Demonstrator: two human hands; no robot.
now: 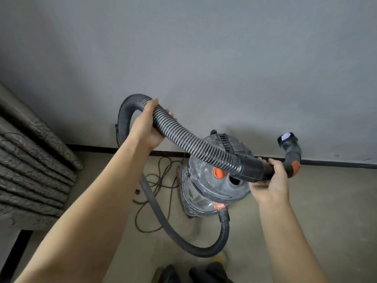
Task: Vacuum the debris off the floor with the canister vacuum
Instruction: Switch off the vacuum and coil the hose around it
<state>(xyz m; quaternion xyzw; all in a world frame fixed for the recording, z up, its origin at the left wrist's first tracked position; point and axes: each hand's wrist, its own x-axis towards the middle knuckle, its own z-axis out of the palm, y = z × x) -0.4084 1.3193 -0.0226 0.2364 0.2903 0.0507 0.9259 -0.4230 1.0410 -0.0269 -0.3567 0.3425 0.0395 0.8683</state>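
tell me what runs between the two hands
In the head view, a bare stretch of ribbed hose spans from the left hand to the right hand, crossing in front of the vacuum canister.

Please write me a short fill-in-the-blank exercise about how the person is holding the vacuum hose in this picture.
1. The left hand grips the ribbed grey-black flexible hose, while the ____ hand holds its rigid black cuff.
2. The curved handle end past that cuff bears a patch coloured ____.
3. The dusty grey canister vacuum stands on the floor against the ____.
4. A thin dark power cord lies loose on the ____.

Missing words: right; orange; wall; floor
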